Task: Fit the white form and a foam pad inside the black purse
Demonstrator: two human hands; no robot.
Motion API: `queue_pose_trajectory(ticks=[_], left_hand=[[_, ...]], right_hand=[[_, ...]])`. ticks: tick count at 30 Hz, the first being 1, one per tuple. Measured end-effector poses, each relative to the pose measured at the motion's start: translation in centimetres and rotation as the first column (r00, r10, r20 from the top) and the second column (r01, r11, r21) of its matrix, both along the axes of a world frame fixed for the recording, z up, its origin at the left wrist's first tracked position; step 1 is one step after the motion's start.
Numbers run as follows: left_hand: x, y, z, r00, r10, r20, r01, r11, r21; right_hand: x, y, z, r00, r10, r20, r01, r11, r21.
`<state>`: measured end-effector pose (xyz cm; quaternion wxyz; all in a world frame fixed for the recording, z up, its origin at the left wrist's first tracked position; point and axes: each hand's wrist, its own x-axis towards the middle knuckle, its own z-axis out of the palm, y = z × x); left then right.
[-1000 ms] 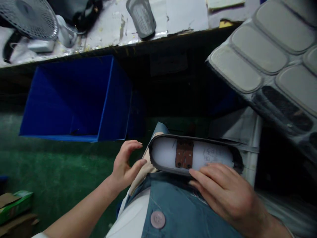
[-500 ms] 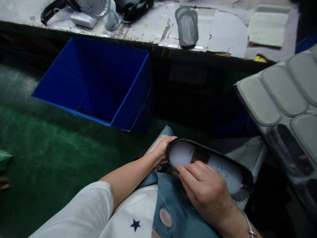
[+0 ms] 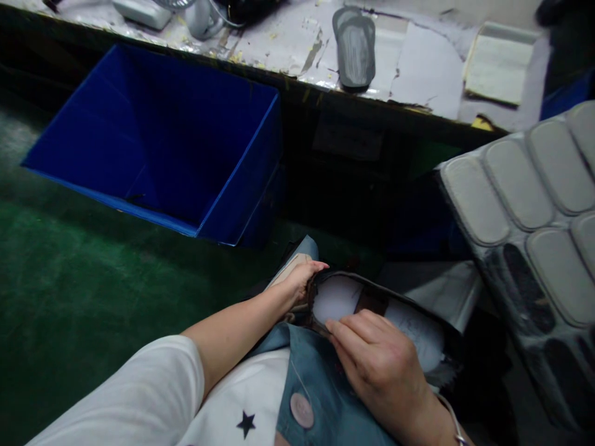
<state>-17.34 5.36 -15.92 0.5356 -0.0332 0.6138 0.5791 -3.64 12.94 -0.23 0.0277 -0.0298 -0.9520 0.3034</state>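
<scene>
In my lap lies a dark shoe upper (image 3: 337, 297), underside up, its white insole crossed by a brown strip and its edge gathered. My left hand (image 3: 302, 277) is closed around its left end, the fingers partly hidden behind it. With thumb and finger pressed together, my right hand (image 3: 379, 356) pinches the near edge of the upper and covers part of the insole. Just beyond my left wrist is a teal and beige piece (image 3: 297, 260), whose kind I cannot tell. A teal apron (image 3: 325, 384) is under both hands.
An open blue bin (image 3: 242, 176) stands on the green floor ahead. Behind it runs a worn workbench (image 3: 297, 40) with a grey sole-shaped piece (image 3: 357, 52) and a pale square pad (image 3: 499, 65). At right, a rack (image 3: 515, 244) carries several beige rounded pads (image 3: 474, 198).
The camera view has shifted and tilted slightly. Both hands keep their hold on the shoe upper, my right fingertips still at its near edge.
</scene>
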Motion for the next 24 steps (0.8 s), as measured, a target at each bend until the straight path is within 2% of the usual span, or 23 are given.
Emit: queue_pose_trajectory(ticks=[3,6,8,10,12,13,15,16,17,18,21,24], left_hand=[[-0.7,-1.2,3.2,0.986,0.008,-0.167,-0.019,0.998,-0.06],[-1.1,-2.8,8.0,0.94,-0.062,-0.336,0.069,0.998,0.009],[-1.0,-3.8,10.9,0.765,-0.231,-0.601,0.313,0.949,0.035],[-1.1,-4.5,12.6,0.584,-0.345,-0.735,0.38,0.916,-0.128],[-1.3,-4.7,13.1,0.434,-0.407,-0.803,0.381,0.891,-0.246],[-1.4,-4.6,13.1,0.372,-0.418,-0.828,0.373,0.885,-0.28],[-1.5,-4.3,12.7,0.259,-0.432,-0.864,0.36,0.873,-0.329],[-1.5,-4.1,12.6,0.2,-0.44,-0.875,0.352,0.866,-0.355],[-1.4,-3.9,12.5,0.138,-0.451,-0.882,0.342,0.857,-0.385],[-1.4,-3.8,12.5,0.074,-0.464,-0.883,0.327,0.847,-0.418],[-1.3,-3.6,12.7,-0.108,-0.526,-0.843,0.267,0.802,-0.535],[-0.9,-3.4,13.4,-0.223,-0.65,-0.727,0.192,0.702,-0.686]], right_hand=[[-0.2,0.0,-0.1,1.0,-0.021,0.01,0.021,0.999,-0.025],[-0.4,-0.2,0.2,0.999,-0.025,0.036,0.025,1.0,-0.007],[0.0,-0.1,0.7,0.999,-0.025,0.042,0.026,1.0,-0.005],[1.2,0.4,1.1,0.994,-0.113,-0.005,0.113,0.994,-0.011],[3.2,1.2,1.2,0.939,-0.329,-0.096,0.332,0.943,0.01],[4.5,1.7,1.2,0.88,-0.455,-0.135,0.464,0.885,0.043],[7.2,2.6,0.8,0.734,-0.661,-0.155,0.678,0.722,0.134],[8.3,3.1,0.5,0.676,-0.727,-0.122,0.735,0.654,0.179],[9.3,3.4,0.1,0.637,-0.768,-0.065,0.76,0.613,0.216],[9.9,3.7,-0.3,0.62,-0.785,0.004,0.761,0.603,0.24],[10.2,4.1,-1.3,0.626,-0.752,0.205,0.692,0.657,0.299],[9.3,4.1,-1.6,0.623,-0.737,0.263,0.641,0.673,0.369]])
